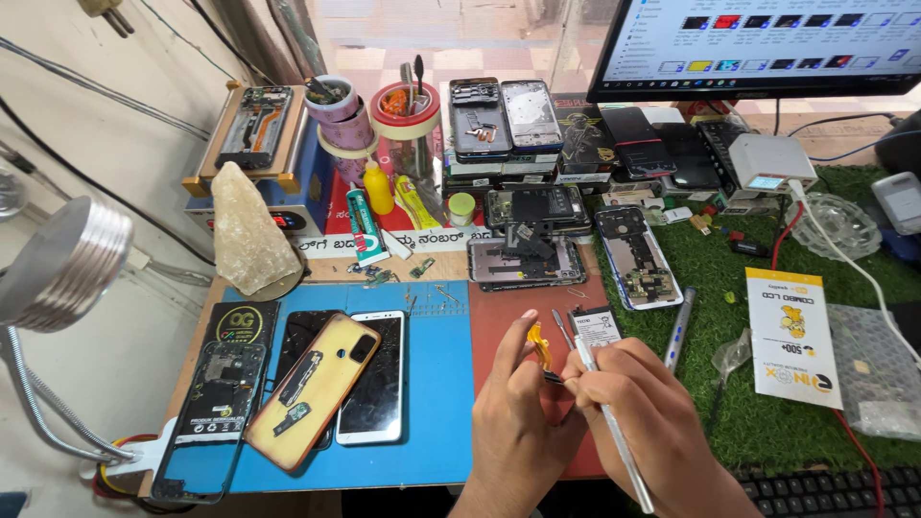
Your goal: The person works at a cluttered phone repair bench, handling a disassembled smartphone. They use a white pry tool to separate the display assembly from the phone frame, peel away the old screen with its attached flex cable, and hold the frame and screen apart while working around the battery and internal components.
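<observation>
Centrally, a yellow part [540,343] is pinched in the left hand [513,422]; a metal tool [614,434] is gripped by the right hand [645,422]. Both are held over the red mat [499,317]; a battery [597,327] lies just beside.

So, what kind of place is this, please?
Most likely a phone repair bench: opened phones lie about, stacked phone frames stand behind, and the right hand holds a thin metal tool beside the left hand.

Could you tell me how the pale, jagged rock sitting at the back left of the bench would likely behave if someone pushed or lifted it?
The pale rock looks solid and chunky, so probably heavy for its size and stiff. Its broad base on a round stand suggests it would resist tipping, though the tapered top could lean if shoved high. The rough, faceted surface should grip well; edges might chip.
</observation>
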